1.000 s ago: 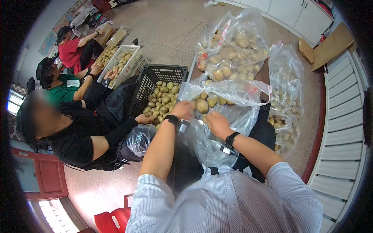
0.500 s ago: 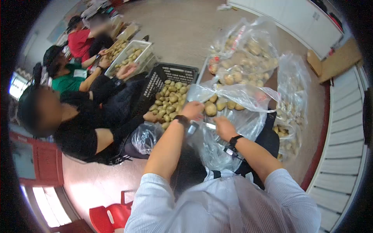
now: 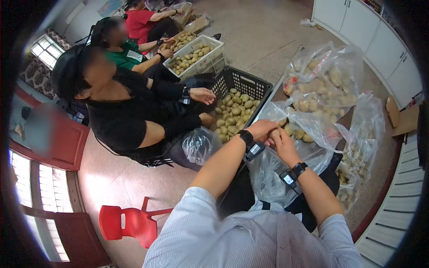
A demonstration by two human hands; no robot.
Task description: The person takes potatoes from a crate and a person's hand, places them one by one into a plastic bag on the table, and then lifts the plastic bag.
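My left hand and my right hand meet over the clear plastic bag on my lap. Between their fingertips is a potato, mostly covered by the fingers; both hands are closed on it. Just beyond them, several loose potatoes show at the mouth of an open clear plastic bag. Crumpled clear plastic hangs below my wrists. Each wrist wears a black strap with a small device.
A black crate of potatoes stands to the left, a white crate behind it. Full potato bags lie ahead and right. A co-worker in black sits close left; others sit beyond. A red chair stands behind left.
My hands have come together from apart and now hold a potato between them. The view has turned left. The near co-worker's hand has lowered toward the black crate.
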